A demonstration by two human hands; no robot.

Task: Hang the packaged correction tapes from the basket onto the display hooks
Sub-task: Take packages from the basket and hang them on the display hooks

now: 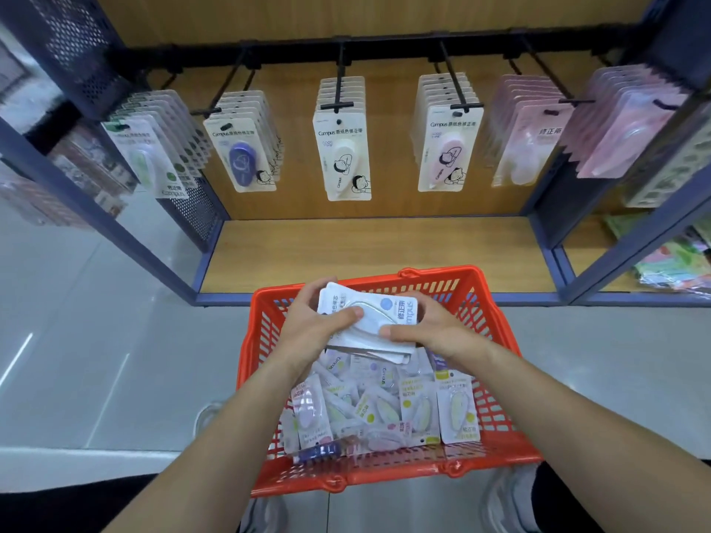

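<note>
An orange plastic basket (492,309) stands on the floor below me, holding several loose packaged correction tapes (384,409). Above its far half, my left hand (315,321) and my right hand (434,328) together grip a stack of white correction tape packs (375,321), lying sideways, one hand on each end. On the wooden back panel, black display hooks (338,90) carry rows of hanging packs: green (154,155), purple (242,155), cream (344,155), pink (446,148) and two further pink rows (527,136) to the right.
A wooden shelf board (369,248) runs under the hooks, just behind the basket. Blue metal frame posts (115,225) and perforated side panels flank the bay. More stationery lies on the neighbouring shelf (677,259) at right. Grey tiled floor lies to the left.
</note>
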